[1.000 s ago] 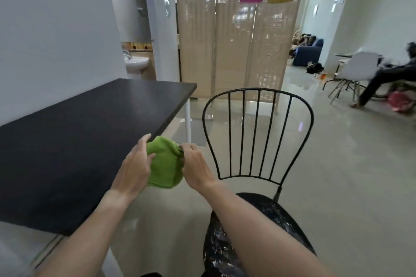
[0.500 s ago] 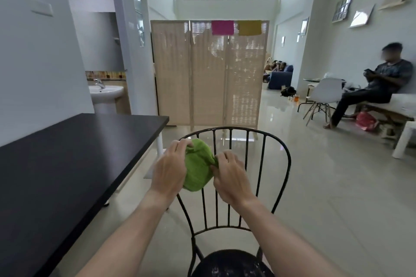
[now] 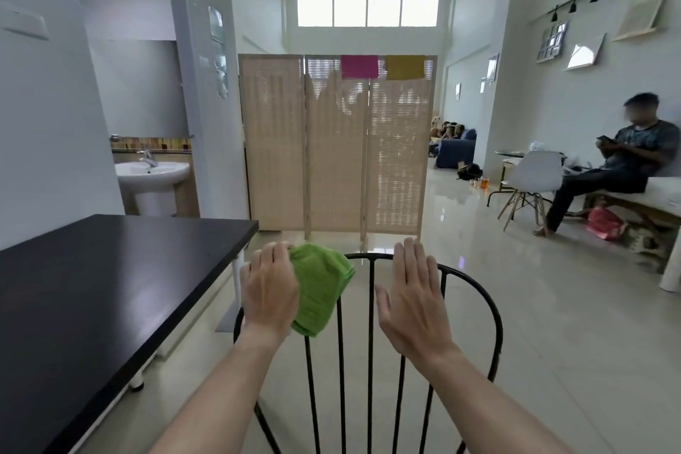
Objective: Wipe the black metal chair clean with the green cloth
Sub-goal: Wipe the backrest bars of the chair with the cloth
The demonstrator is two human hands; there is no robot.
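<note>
The black metal chair (image 3: 495,310) stands right in front of me, and only its curved wire backrest with thin vertical rods shows. My left hand (image 3: 271,289) holds the bunched green cloth (image 3: 320,287) at the upper left of the backrest; whether the cloth touches the rail I cannot tell. My right hand (image 3: 414,300) hovers flat in front of the backrest's top right, fingers straight and spread, holding nothing. The chair's seat is out of frame.
A black table (image 3: 110,287) runs along the left wall, close beside the chair. A beige folding screen (image 3: 333,144) stands ahead, a washbasin (image 3: 151,173) at the left. A person sits on a bench (image 3: 656,195) at the right, near a white chair (image 3: 532,173).
My right hand has let go of the green cloth and spread flat to the right. The left hand keeps the cloth. The view has tilted up, so the chair seat dropped out of frame.
</note>
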